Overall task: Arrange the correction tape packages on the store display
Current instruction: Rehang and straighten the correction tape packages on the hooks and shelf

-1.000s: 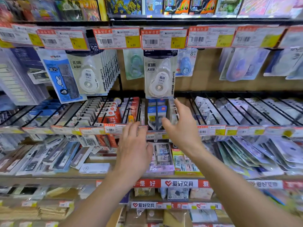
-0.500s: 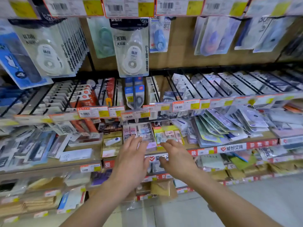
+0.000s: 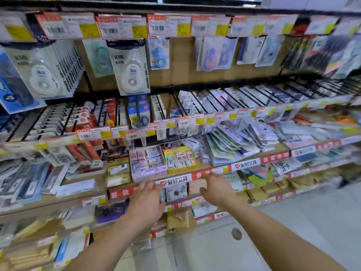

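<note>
Head view: the only view, blurred toward its edges.
Left grip (image 3: 145,200): open, fingers stretched forward and holding nothing, their tips at the label strip (image 3: 175,180) on the edge of the shelf (image 3: 100,185).
Right grip (image 3: 216,189): just right of the left one and apart from it. Its fingers were loosely bent, their tips touched the same strip, and nothing was seen in it.
Correction tape packages (image 3: 130,69): hung well above both grips, one white pack straight up and a thick row (image 3: 42,75) up and to the left.
Loose packets (image 3: 234,141): heaped untidily just above and to the right of the right grip, too blurred to tell what they were.
Small boxes (image 3: 149,163): just above the grips, on the shelf.
Step in hand: probably between picks, with both grips empty at the lower shelf.
Next move: it likely called for choosing one package, pinching its card edge and setting it squarely in its row without knocking the neighbours.
</note>
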